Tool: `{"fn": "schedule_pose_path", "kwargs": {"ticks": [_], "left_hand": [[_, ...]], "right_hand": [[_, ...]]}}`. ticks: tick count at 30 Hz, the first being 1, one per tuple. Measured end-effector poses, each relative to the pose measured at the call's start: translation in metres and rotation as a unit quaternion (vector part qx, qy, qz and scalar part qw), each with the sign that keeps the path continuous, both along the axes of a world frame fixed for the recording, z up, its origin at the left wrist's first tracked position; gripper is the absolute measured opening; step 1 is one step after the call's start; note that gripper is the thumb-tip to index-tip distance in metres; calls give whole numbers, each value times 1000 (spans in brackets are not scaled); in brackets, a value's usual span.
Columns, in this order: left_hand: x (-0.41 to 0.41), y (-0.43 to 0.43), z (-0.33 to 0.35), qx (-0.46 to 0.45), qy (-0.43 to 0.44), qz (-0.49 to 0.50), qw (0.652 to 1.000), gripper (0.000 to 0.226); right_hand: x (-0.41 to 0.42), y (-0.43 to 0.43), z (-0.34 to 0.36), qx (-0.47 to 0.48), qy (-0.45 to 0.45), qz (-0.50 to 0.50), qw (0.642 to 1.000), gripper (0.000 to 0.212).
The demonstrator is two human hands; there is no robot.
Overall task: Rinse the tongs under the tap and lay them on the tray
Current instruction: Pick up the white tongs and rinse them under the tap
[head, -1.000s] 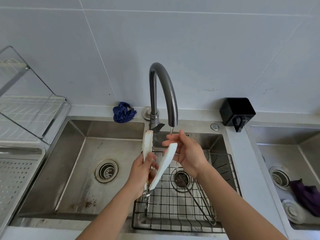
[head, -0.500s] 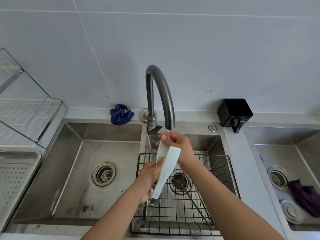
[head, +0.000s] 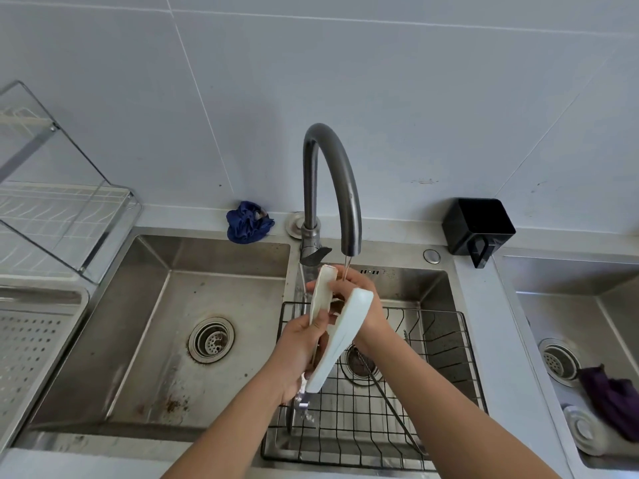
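White tongs point(head: 340, 344) with a metal hinge end point their two broad tips upward under the dark curved tap point(head: 332, 188). A thin stream of water runs from the spout onto the tips. My left hand point(head: 301, 350) grips the tongs around the lower part of their arms. My right hand point(head: 356, 299) reaches between and behind the two tips, with its fingers on the upper left tip. The perforated metal tray point(head: 31, 344) lies at the far left, beside the left sink basin.
A black wire basket point(head: 446, 361) sits in the middle basin below my hands, with a thin metal utensil point(head: 397, 409) lying in it. A blue cloth point(head: 247, 223) and a black holder point(head: 479, 224) stand on the back ledge. A wire dish rack point(head: 62, 216) stands at left.
The two tong tips spread wide, then closed together, and now stand slightly apart again. My right hand has moved from touching the front tip to rubbing between the tips under the stream.
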State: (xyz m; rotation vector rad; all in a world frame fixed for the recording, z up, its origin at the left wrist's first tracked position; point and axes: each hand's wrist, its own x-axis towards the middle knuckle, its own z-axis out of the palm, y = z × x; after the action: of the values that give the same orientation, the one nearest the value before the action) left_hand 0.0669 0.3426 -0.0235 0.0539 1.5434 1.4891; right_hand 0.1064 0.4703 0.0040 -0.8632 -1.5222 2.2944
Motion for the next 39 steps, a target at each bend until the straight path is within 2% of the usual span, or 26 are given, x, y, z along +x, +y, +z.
{"fn": "schedule_pose_path", "kwargs": {"ticks": [1,4,8,10,12,18,20,21,23,25,27,29,31,35,37,39], "left_hand": [[0,0,1,1,2,3,1000,37],[0,2,1,6,4,-7,1000,33],[0,1,1,2,-16,0,1000,27],[-2,-1,1,-6,-20,-4,1000,28],[-2,-1,1,-8,-33,-17,999,25],[2,0,2,-21,-35,-40,998,28],[3,-1,3,-18,-24,-45,999,30],[4,-2,2,-17,-24,-48,998,28],[5,-6,0,-12,-39,-36,999,20],[4,-9,-2,-17,-27,-27,999,23],[3,-8,-1,-20,1,-29,999,32],[6,-6,1,-12,19,-32,999,37],[10,-6,4,-6,17,-24,1000,39],[8,-9,4,4,21,13,1000,28],[5,-8,5,11,14,23,1000,25],[3,-4,7,0,25,24,999,23]], "right_hand": [[0,0,0,3,1,-2,1000,16],[-6,-1,0,39,-9,-36,999,38],[-6,2,2,52,-22,14,998,14],[-5,2,2,56,-24,32,998,21],[-5,1,-1,100,-23,3,995,8],[-5,-2,-10,175,-55,-60,981,36],[-4,-7,-15,138,-53,-89,985,42],[-3,-9,-18,111,-43,-89,989,37],[3,-14,-17,96,-28,-29,995,6],[6,-14,-20,90,-7,1,996,19],[4,-15,-19,129,-8,-44,991,19],[0,-16,-19,167,-27,-104,980,36],[-3,-17,-15,164,-27,-116,979,47],[-3,-14,-12,65,-9,-31,997,24],[0,-13,-14,84,-29,-17,996,23],[3,-10,-12,112,-34,-41,992,31]]}}
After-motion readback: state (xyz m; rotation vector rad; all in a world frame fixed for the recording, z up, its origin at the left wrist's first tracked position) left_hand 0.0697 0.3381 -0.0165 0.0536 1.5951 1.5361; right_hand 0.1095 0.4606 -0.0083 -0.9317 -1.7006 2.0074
